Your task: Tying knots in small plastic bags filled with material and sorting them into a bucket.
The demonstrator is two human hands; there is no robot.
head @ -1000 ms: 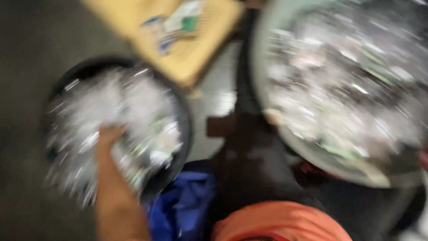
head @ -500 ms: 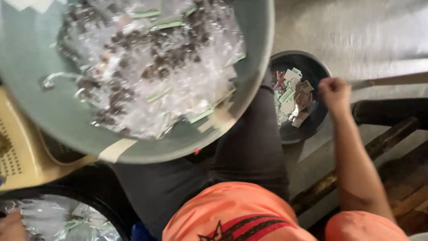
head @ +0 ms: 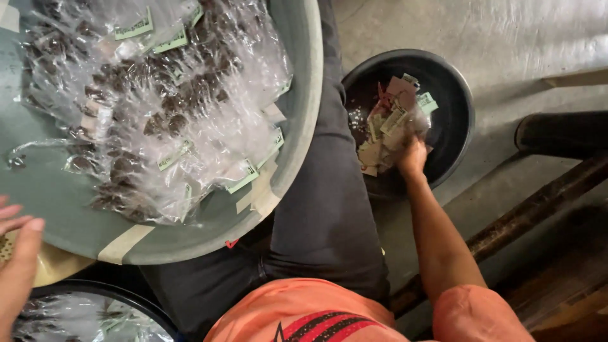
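1. The right hand (head: 413, 156) is in the middle right of the frame. It reaches down into a round black plastic tub (head: 457, 95) that sits on the grey floor (head: 506, 44).
2. This hand is on a heap of small paper tags and packets (head: 389, 123) inside the tub. The fingers are hidden in the heap, so I cannot tell if they are pinching anything.
3. The heap lies in the middle of the black tub, toward its left side. Some tags are brown and some are pale green.
4. The left hand (head: 16, 253) is at the lower left edge of the frame. Its fingers are spread out flat and hold nothing.
5. The left hand is just beside the rim of a big round grey-green basin (head: 297, 114), which fills the upper left of the frame.
6. The basin rests on the person's lap, over the dark grey trousers (head: 329, 215).
7. Inside the basin is a pile of clear plastic bags with dark brown bits and green labels (head: 158, 107).
8. Strips of pale tape (head: 126, 244) are stuck on the basin's rim near the bottom.
9. Another black tub with clear bags (head: 88, 313) shows in the lower left corner.
10. The person wears an orange shirt (head: 304, 313) at the bottom middle.
11. A dark wooden beam (head: 538, 209) lies at the right.
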